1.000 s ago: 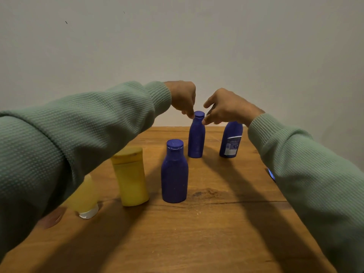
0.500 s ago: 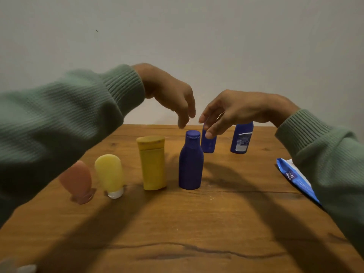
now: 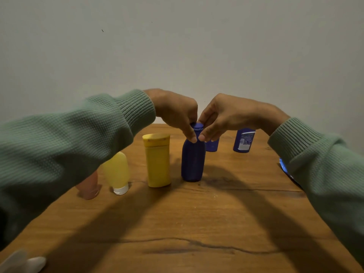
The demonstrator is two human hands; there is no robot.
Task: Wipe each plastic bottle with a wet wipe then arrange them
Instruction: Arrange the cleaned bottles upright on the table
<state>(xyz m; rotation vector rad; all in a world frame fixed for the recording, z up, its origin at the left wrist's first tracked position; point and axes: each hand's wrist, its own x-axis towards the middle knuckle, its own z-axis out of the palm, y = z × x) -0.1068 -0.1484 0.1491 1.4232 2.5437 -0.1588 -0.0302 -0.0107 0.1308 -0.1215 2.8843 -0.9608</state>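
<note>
Hands (image 3: 177, 112) (image 3: 226, 115) seemingly round mid-table bottle (image 3: 192, 160)

One head-worn camera looks forward and slightly down, apparently close over the table (image 3: 197, 223).

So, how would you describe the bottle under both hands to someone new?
On the wooden table, find the near row of bottles. Its rightmost is the dark blue bottle, beside the mustard bottle. The small blue bottle and the labelled blue bottle stand behind.

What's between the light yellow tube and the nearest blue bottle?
The yellow bottle stands upright between the tube and the blue bottle, touching neither, in the head view.
</note>
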